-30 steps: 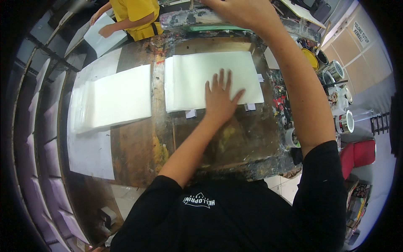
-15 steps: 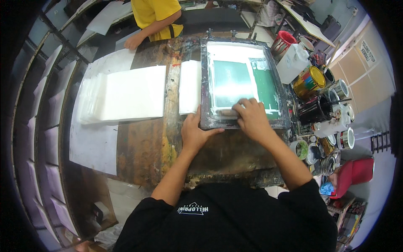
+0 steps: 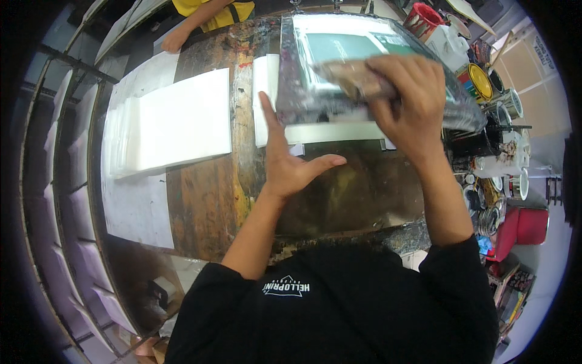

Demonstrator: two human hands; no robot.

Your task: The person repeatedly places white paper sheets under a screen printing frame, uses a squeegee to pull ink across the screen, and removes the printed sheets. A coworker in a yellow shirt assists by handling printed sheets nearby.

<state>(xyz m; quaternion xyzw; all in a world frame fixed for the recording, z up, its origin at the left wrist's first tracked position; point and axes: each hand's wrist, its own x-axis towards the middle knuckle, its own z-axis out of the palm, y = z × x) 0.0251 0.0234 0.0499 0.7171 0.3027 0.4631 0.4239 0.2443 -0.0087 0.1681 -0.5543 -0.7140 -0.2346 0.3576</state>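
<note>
While 1 stack of white rectangular sheets lies at the left on the stained, paint-smeared wooden table, the left hand sits beside it, open flat, fingers spread, thumb out, gripping nothing; its fingertips touch the near-left corner of the metal-framed printing screen with green mesh. A white sheet shows under that frame's near edge. On the screen, right of centre, the right hand is closed around a blurred brown-handled squeegee. Paint cans crowd the far right. Another person's hand rests top left.
</note>
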